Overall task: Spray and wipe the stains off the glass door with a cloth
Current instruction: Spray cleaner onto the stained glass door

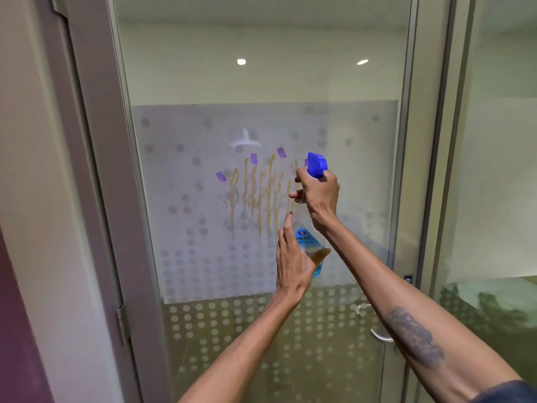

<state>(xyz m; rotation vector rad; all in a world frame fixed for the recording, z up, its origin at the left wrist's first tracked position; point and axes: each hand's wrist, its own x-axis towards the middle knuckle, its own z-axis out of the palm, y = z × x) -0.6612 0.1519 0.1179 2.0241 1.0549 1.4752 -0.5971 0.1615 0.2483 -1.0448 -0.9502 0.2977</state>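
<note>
At the neck of the clear plastic spray bottle with the blue trigger head [317, 165], my right hand [319, 196] is wrapped tight, fingers curled round under the trigger, nozzle end toward the glass. My left hand [293, 260] sits lower, fingers together and nearly straight, palm against the bottle's body by its blue label; looks like a steadying touch, not a grip. Bottle's long axis runs roughly vertical, tilted a little, base toward me and down. Target: yellowish-brown drip stains [255, 196] on the frosted, dot-patterned band of the glass door [203, 82], running in vertical streaks, ringed by small purple tape marks [220, 176]. Key relation: stains lie left of the nozzle and slightly below it, just beyond my right hand, so the spray head wants turning left before I squeeze. Right hand is the nearer one to the streaks' upper ends. No cloth in view. Curved metal door handle [380, 335] sits low right, well clear.
</note>
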